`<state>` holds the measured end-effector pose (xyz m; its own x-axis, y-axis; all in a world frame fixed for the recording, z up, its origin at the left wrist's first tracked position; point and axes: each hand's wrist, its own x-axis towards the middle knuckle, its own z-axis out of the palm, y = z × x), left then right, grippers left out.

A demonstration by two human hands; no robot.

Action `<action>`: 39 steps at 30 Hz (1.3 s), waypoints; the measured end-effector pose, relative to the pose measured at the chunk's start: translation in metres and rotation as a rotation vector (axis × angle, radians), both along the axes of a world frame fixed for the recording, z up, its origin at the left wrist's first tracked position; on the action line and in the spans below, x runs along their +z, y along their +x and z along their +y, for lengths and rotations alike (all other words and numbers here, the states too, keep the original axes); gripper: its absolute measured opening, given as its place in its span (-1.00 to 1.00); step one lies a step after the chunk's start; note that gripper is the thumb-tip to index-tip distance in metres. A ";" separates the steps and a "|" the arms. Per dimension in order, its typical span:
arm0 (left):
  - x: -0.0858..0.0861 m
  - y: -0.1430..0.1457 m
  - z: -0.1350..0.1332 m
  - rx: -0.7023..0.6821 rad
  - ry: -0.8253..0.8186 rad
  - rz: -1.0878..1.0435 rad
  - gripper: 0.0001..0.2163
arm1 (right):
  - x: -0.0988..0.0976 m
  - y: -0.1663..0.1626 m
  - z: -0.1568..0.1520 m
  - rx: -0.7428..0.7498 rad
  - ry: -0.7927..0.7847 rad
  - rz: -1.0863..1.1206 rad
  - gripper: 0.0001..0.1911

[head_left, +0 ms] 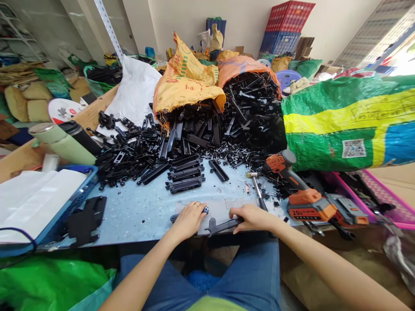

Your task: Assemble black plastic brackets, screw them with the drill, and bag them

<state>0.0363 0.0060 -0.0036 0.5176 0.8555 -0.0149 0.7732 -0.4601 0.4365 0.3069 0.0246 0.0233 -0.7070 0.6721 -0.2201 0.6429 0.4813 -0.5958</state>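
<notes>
My right hand [248, 218] pinches one end of the forked bar [223, 226], my left hand [190, 217] closes over a dark part [174, 218], both at the counter's near edge. I seem mid-handling; shifting the bar calls for a firm pinch.

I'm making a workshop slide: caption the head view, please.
Left hand on a dark part, right hand holding a wrench-shaped piece, hammer and drill nearby.

My left forearm [152, 262], bare, slants from the near side toward the middle; my right forearm [319, 257], also bare, reaches in from the near right. My left hand [189, 219] is palm down, its fingers bent. To its right, my right hand [251, 218] curls inward, thumb and forefinger bent in a grip.
</notes>
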 end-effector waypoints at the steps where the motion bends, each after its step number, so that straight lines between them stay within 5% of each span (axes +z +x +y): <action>1: 0.001 0.000 0.000 -0.006 -0.012 0.001 -0.70 | -0.002 -0.003 -0.002 0.025 0.055 -0.044 -0.59; 8: 0.011 0.002 -0.002 0.010 -0.075 0.006 -0.67 | -0.005 -0.023 -0.003 0.123 0.340 -0.259 -0.56; 14: 0.014 0.003 -0.002 0.017 -0.086 -0.006 -0.66 | 0.000 -0.023 -0.015 0.131 0.363 -0.330 -0.56; 20: 0.012 0.002 -0.006 0.065 -0.006 -0.035 -0.40 | 0.007 -0.027 -0.022 0.036 0.458 -0.376 -0.60; 27: 0.000 0.002 -0.012 0.013 0.129 -0.110 -0.63 | 0.022 -0.036 -0.027 0.025 0.573 -0.404 -0.68; 32: -0.006 -0.001 -0.016 0.009 0.160 -0.140 -0.61 | 0.031 -0.035 -0.020 0.088 0.596 -0.377 -0.70; 36: 0.003 0.003 -0.010 -0.015 0.090 -0.090 -0.52 | 0.021 -0.024 -0.009 0.107 0.569 -0.336 -0.67; 39: 0.016 0.024 0.023 -0.031 0.074 -0.035 -0.55 | 0.005 -0.008 -0.002 0.092 0.514 -0.292 -0.63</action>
